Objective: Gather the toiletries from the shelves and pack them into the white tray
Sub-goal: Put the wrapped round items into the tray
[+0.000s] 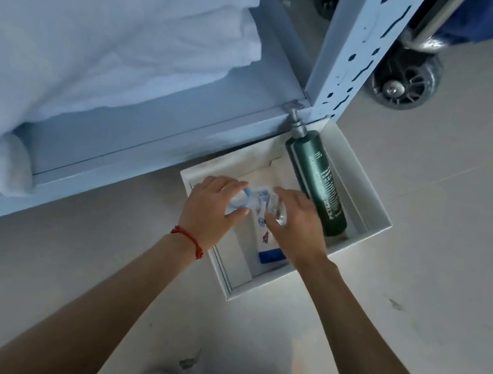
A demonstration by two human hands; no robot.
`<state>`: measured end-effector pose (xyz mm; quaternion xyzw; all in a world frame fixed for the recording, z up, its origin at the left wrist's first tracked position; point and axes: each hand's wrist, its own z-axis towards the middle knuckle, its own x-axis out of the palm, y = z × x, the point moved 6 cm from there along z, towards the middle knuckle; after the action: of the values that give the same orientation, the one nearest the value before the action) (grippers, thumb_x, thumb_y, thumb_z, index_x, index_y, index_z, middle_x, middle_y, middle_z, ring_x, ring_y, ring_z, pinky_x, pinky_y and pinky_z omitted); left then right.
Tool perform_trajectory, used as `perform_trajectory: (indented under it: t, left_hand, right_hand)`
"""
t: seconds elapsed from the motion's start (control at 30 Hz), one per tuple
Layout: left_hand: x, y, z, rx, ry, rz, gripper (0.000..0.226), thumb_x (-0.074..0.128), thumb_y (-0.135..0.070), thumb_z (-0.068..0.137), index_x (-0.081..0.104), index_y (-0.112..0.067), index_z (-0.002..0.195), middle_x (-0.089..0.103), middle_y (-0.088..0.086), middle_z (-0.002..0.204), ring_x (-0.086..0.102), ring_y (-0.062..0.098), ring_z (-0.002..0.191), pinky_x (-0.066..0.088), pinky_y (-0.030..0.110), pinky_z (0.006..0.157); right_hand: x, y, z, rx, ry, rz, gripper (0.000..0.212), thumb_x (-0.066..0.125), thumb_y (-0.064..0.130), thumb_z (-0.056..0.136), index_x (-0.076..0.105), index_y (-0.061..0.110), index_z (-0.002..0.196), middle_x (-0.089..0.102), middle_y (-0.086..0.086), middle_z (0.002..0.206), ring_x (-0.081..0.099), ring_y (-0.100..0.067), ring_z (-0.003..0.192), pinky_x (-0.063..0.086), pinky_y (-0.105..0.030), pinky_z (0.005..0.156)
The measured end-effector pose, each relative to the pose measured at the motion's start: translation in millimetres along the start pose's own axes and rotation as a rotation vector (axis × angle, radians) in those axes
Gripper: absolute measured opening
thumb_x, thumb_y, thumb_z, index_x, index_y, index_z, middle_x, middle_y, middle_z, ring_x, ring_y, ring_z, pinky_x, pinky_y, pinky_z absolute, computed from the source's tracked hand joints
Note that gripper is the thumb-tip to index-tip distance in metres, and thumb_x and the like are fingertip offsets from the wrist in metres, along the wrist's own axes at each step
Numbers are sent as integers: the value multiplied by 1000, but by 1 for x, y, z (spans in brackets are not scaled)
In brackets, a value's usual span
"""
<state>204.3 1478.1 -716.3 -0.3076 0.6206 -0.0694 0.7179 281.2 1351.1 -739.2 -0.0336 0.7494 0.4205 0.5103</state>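
I see both hands over the white rectangular tray (375, 212): left hand (209, 210) and right hand (297, 223) pinch a clear crinkly packet (253, 199); glossy green pump bottle (320, 178) lies right inside.

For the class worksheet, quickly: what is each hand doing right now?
Left hand: holds one end of a clear plastic packet over the white tray.
Right hand: holds the packet's other end.
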Motion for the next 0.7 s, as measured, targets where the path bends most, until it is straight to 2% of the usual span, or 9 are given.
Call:
perform_trajectory:
  t: [0.07,0.17,0.27,0.37,0.47,0.6,0.7]
  left_hand:
    - [10,8,4,-2,8,11,42,64,-26,74,59,-7,111,65,15,104,57,33,96,50,47,81]
    - [19,16,11,-4,2,33,40,70,-20,75,59,-7,112,64,15,105,56,33,96,51,47,81]
    - [24,21,14,-31,2,54,43,68,-23,78,56,-9,117,61,14,113,53,31,104,47,45,87]
    - [27,23,14,-50,30,78,46,63,-28,82,51,-11,123,57,13,121,49,28,111,42,43,94]
    - [23,19,13,-58,31,70,46,61,-26,83,49,-10,125,55,13,126,46,28,117,37,40,97]
    - [-4,2,5,-57,-2,67,46,63,-25,83,51,-7,124,53,18,127,45,34,119,35,45,99]
    - [-37,-20,-8,-83,50,118,49,60,-28,85,46,-7,128,47,17,135,39,34,127,29,45,105]
  right_hand:
    - [9,-8,5,9,5,-28,49,66,12,79,49,7,125,57,-16,120,55,-28,107,47,-44,92]
    - [16,-16,13,67,35,-61,50,62,13,82,44,10,129,53,-14,123,55,-27,107,48,-41,90]
    - [22,-22,19,105,95,-132,43,58,13,85,44,11,126,54,-15,118,57,-28,99,50,-38,81]
    - [19,-22,21,109,86,-159,38,55,14,87,46,10,124,55,-14,118,58,-29,97,50,-40,82]
    - [10,-19,18,90,46,-168,37,52,19,90,46,10,125,55,-13,121,57,-29,101,48,-39,82]
    - [-15,2,0,-5,-20,-102,40,54,20,90,47,6,127,52,-15,130,51,-29,115,46,-41,90]
    - [-45,31,-21,-53,-19,-115,40,56,24,90,49,6,125,51,-17,131,49,-31,119,48,-46,88]
